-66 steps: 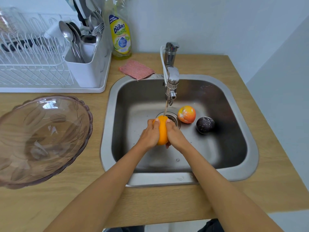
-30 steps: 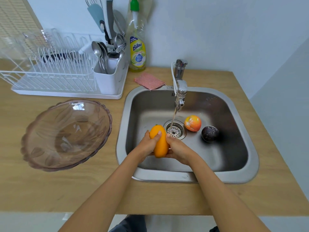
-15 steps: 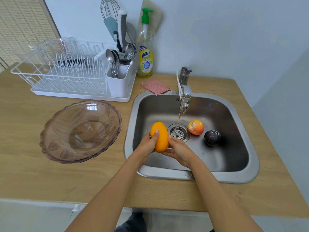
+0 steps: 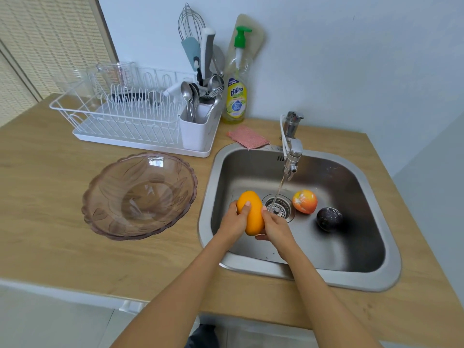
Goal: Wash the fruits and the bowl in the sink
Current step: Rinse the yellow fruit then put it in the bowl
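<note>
Both hands, left [image 4: 234,221] and right [image 4: 275,226], grip the mango [image 4: 251,213] over the sink [image 4: 364,281], just left of the running water [image 4: 278,192]. The orange fruit [image 4: 304,201] and the dark fruit [image 4: 329,219] wait on the sink floor. The bowl [image 4: 140,197] stands on the counter, seemingly not yet washed.

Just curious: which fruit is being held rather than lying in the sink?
The yellow-orange oval fruit, held between both hands; the round red-orange fruit and dark one lie loose.
</note>
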The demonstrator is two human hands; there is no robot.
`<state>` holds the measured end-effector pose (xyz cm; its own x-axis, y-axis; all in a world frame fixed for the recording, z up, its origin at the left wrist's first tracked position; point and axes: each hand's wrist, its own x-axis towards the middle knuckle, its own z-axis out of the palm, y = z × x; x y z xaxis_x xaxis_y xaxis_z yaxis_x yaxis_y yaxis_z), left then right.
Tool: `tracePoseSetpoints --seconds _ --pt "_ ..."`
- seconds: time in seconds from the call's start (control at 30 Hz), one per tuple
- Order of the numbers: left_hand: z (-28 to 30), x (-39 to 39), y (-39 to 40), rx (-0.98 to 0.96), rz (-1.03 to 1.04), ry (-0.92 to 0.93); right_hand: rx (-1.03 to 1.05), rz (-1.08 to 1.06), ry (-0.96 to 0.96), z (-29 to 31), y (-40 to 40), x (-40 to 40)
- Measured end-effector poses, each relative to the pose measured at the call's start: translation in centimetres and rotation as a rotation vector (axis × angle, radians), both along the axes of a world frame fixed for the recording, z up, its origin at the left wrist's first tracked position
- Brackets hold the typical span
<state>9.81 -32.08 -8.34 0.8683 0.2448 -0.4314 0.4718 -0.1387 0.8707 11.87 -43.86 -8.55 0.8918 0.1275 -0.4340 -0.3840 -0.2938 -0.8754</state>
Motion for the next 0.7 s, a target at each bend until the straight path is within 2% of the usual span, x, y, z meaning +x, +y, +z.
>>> tracePoseSetpoints --seconds 0.13,0.27,0.47,0.7 --pt "0.3 -0.2 -0.1 0.010 0.016 -0.060 0.022 -0.062 -0.066 0.0 0.3 0.0" --pt "0.3 0.0 -0.1 -0.013 0.000 0.025 0.034 -0.078 -0.033 -0.1 0.4 -0.1" --pt "0.4 0.1 0.3 -0.073 0.045 0.064 0.036 -0.087 0.017 -0.6 0.4 0.4" --pt "0.6 -0.2 0.4 -0.071 0.006 0.123 0.082 -0.125 0.067 -1.2 0.1 0.3"
